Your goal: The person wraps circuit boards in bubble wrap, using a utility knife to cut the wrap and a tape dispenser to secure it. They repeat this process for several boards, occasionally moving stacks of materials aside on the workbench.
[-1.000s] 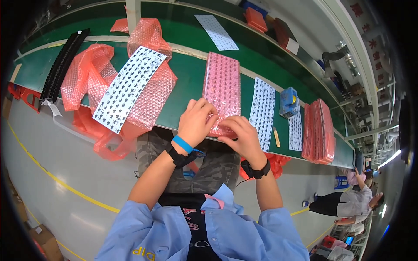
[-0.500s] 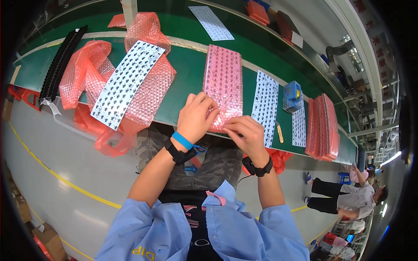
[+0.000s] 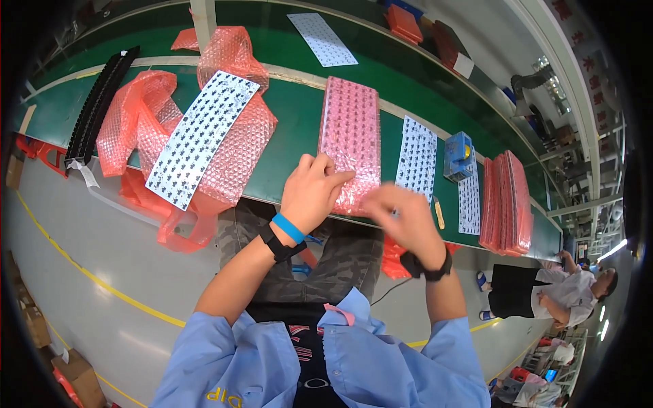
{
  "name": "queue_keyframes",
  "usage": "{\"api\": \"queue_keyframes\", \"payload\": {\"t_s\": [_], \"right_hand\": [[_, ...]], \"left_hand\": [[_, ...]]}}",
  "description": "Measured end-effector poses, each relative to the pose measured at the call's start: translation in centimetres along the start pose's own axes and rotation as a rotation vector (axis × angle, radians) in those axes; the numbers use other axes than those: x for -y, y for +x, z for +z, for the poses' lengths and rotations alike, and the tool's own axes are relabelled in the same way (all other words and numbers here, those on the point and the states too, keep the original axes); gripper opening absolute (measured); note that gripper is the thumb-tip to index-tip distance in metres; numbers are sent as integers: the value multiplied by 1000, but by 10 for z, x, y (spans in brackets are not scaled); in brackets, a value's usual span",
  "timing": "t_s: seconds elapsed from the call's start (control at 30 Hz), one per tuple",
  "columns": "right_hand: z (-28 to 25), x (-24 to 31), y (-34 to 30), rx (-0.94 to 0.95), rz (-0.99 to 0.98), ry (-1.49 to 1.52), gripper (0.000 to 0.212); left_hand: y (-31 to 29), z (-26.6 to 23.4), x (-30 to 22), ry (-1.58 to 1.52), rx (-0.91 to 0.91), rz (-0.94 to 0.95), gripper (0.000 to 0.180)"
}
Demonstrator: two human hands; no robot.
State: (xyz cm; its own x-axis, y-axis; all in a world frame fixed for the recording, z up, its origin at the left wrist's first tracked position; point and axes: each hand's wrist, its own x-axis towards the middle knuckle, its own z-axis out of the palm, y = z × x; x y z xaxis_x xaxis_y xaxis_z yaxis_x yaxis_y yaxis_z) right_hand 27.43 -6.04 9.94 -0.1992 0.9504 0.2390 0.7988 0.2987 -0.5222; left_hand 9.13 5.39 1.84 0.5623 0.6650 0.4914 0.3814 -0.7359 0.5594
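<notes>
A white keyboard circuit board with dark switch marks, wrapped in pink bubble wrap [image 3: 352,129], lies on the green bench in front of me. My left hand [image 3: 311,194] rests on its near left part, with fingers curled and pressed together against the wrap. Motion smears my right hand [image 3: 407,221], which is at the near right corner of the package; whether it grips the wrap cannot be told. Left of the package, a bare keyboard circuit board [image 3: 202,139] lies on loose pink bubble wrap [image 3: 248,153]. Another bare board [image 3: 416,156] is to the right.
A blue tape dispenser [image 3: 459,156] stands partly over another board [image 3: 469,204], near a yellow-handled cutter [image 3: 439,213]. Several wrapped boards [image 3: 505,200] stand in a row at right. A black slotted rack [image 3: 102,109] lies far left. One more board [image 3: 322,39] lies beyond.
My right hand has lifted and moved right from the wrap's near edge. My left hand remains on the package, its fingers shifted slightly. A person at right has moved.
</notes>
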Motion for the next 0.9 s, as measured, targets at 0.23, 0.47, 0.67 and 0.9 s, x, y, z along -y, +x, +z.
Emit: {"api": "queue_keyframes", "payload": {"t_s": [0.23,0.47,0.67,0.9], "right_hand": [[9,-93,95,13,398,25,26],[-35,-119,149,253,397,107,31],[-25,-146,292,169,316,-255,62],[67,-205,411,35,594,-370,113]], "left_hand": [[1,-10,-13,41,-131,64,22],[3,-10,-5,-130,-88,-139,19],[-2,-9,-4,-197,-111,-154,20],[8,-6,3,-236,-86,-185,19]]}}
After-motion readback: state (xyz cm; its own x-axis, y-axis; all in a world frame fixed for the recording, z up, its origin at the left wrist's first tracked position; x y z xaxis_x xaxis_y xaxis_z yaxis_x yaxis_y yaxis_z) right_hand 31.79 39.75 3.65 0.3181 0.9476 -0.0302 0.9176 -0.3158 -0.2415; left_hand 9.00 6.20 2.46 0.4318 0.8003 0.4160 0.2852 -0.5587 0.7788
